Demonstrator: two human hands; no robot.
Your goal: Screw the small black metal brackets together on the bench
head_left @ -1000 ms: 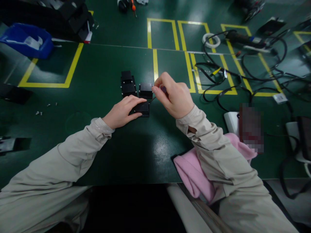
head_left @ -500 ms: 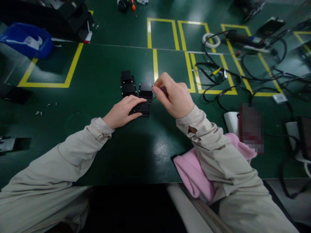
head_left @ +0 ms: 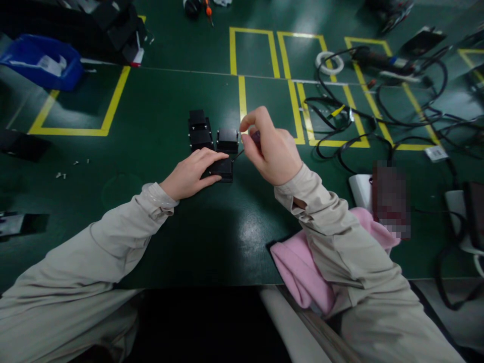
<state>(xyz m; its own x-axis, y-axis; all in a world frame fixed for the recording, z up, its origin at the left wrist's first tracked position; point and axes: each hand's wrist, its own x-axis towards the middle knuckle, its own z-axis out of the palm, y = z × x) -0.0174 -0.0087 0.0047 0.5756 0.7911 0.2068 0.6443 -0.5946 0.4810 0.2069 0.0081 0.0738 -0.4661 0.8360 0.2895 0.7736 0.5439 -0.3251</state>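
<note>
My left hand (head_left: pixel 191 174) grips a small black block (head_left: pixel 222 169) on the green table, thumb at its near side and fingers over its far side. My right hand (head_left: pixel 270 146) is closed around the dark handle of a screwdriver (head_left: pixel 239 154). The thin shaft slants down to the left, its tip at the block's right end. Just beyond, a second black block (head_left: pixel 227 139) with small screws at its corners lies close by. More black blocks (head_left: pixel 199 132) with screws stand together to its left, beyond my left fingers.
A blue bin (head_left: pixel 45 63) stands at the far left, with loose screws (head_left: pixel 61 175) nearer. Pink cloth (head_left: pixel 298 267) lies under my right forearm. Black cables (head_left: pixel 340 146) and a white tape roll (head_left: pixel 329 63) are on the right.
The fingers of my right hand have shifted slightly up and opened a little around the screwdriver handle. My left hand and the blocks have stayed in place.
</note>
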